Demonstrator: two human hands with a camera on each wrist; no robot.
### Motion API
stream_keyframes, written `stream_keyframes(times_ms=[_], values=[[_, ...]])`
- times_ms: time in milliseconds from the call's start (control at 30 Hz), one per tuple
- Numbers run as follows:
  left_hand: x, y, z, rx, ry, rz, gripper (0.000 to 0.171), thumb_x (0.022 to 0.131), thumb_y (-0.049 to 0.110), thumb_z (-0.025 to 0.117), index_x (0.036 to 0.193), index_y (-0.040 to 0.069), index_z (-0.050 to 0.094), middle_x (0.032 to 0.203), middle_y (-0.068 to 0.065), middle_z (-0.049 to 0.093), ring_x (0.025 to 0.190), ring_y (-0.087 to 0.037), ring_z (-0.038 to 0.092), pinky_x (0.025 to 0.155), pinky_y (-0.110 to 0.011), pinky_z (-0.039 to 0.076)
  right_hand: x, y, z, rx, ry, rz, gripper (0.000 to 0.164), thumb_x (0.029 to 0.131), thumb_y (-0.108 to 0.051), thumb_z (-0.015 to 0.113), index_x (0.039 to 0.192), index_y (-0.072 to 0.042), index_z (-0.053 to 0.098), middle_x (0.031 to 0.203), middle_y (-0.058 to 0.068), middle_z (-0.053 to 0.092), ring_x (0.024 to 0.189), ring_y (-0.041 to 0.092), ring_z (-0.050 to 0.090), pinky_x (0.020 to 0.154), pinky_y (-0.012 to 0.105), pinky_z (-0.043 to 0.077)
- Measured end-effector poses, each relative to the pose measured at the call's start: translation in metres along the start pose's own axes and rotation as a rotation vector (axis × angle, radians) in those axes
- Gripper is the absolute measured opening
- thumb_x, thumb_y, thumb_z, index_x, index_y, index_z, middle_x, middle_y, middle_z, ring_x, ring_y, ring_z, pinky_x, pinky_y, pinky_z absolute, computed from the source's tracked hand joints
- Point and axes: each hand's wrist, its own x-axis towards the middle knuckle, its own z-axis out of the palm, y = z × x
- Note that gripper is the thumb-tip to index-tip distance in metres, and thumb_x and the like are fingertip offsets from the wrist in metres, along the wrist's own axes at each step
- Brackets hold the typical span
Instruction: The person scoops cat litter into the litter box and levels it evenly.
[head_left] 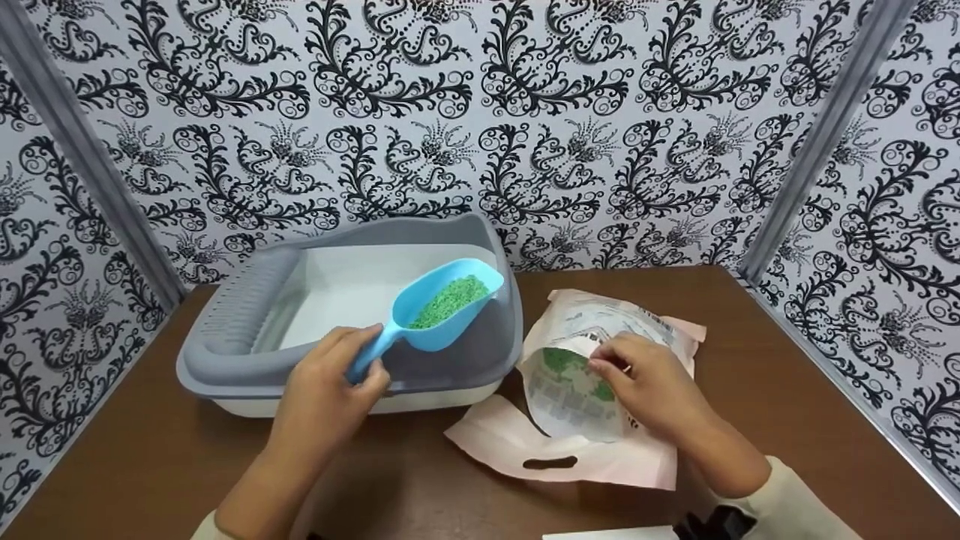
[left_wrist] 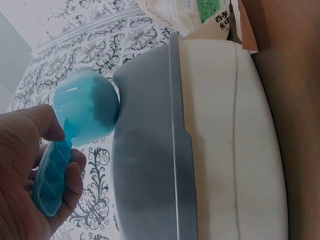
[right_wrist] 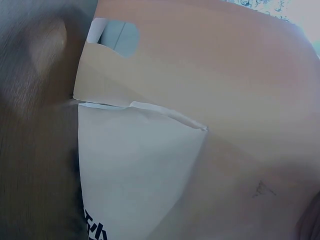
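Note:
My left hand (head_left: 330,390) grips the handle of a light blue scoop (head_left: 442,337), its fingers wrapped round the ridged grip in the left wrist view. Green granules (head_left: 454,300) lie in the scoop's bowl. In the head view the bowl overlaps the near right rim of a grey and white litter box (head_left: 225,367). To the right lies a pale pink bag (head_left: 637,461) with its mouth gaping, green granules visible inside. My right hand (head_left: 649,379) pinches the upper edge of that mouth. The bag's paper (right_wrist: 140,155) fills most of the right wrist view.
The brown table (head_left: 412,487) bears the box and bag side by side. Patterned black-and-white panels (head_left: 420,135) enclose the back and sides, joined by grey corner strips. A white flat piece (head_left: 611,534) and a black object (head_left: 716,523) show at the bottom edge.

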Motion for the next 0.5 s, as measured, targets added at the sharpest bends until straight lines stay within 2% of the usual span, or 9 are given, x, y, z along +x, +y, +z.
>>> stream_keyframes(times_ms=[267, 500], values=[[0.010, -0.007, 0.006, 0.041, -0.019, -0.091, 0.039, 0.077, 0.007, 0.069, 0.116, 0.007, 0.069, 0.100, -0.002, 0.065, 0.081, -0.012, 0.057, 0.073, -0.031, 0.054, -0.001, 0.000, -0.001, -0.004, 0.006, -0.002, 0.006, 0.085, -0.015, 0.071, 0.085, -0.020, 0.068, 0.081, -0.014, 0.059, 0.071, 0.002, 0.055, 0.064, 0.022, 0.049], [0.021, -0.014, 0.010, 0.065, -0.016, -0.106, 0.039, 0.077, 0.009, 0.069, 0.115, 0.006, 0.069, 0.099, -0.004, 0.065, 0.082, -0.016, 0.057, 0.075, -0.033, 0.053, -0.001, 0.001, 0.000, -0.021, 0.015, -0.015, 0.007, 0.085, -0.016, 0.071, 0.084, -0.022, 0.068, 0.080, -0.014, 0.058, 0.071, 0.003, 0.054, 0.064, 0.022, 0.048]])
